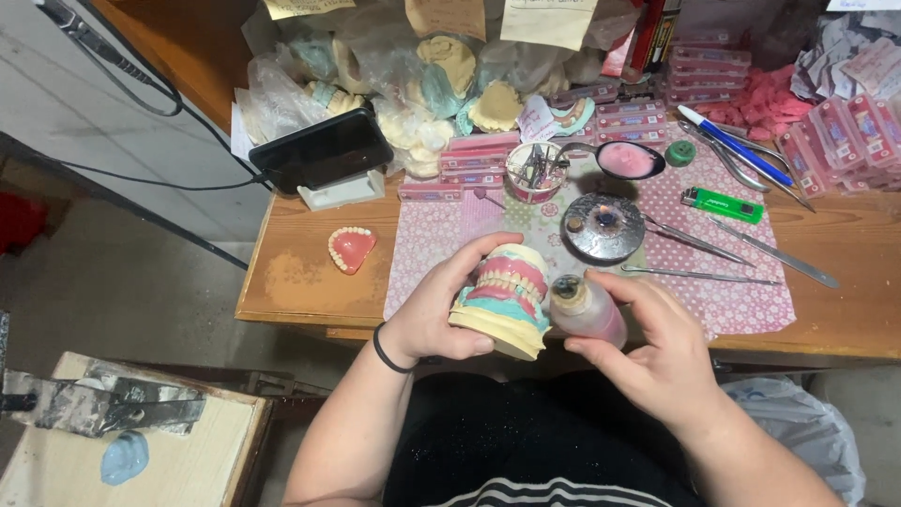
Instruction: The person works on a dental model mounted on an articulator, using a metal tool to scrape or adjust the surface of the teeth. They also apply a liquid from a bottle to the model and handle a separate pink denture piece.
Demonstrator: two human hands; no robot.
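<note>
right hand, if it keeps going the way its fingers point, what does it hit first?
The right hand points left, holding a small pink-liquid plastic bottle. First in line is the cream plaster dental model with pink gums in the left hand; depth uncertain.

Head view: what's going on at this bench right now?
A person holds a denture model on plaster casts in the left hand, and a small bottle of pink liquid in the right hand. Both are held above the near edge of the wooden bench; a single denture lies to the left.
</note>
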